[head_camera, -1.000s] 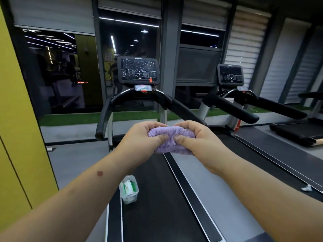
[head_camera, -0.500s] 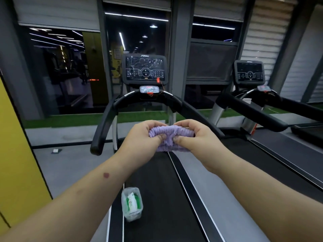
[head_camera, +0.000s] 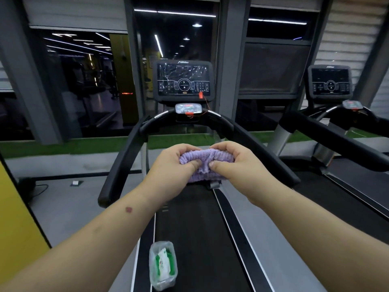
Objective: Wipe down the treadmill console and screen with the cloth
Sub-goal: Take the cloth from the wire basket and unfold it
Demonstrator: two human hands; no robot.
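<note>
Nothing is wiped yet: your left hand [head_camera: 168, 165] and right hand [head_camera: 237, 165] both pinch the bunched cloth [head_camera: 205, 163] at mid-frame, well short of the console [head_camera: 184, 81] and its screen [head_camera: 183, 70] above.

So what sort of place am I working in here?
Most likely a gym. A black treadmill with a dark touchscreen console stands ahead, a second black treadmill console sits in line to its right, and a strip of green artificial turf runs along the dark windows.
</note>
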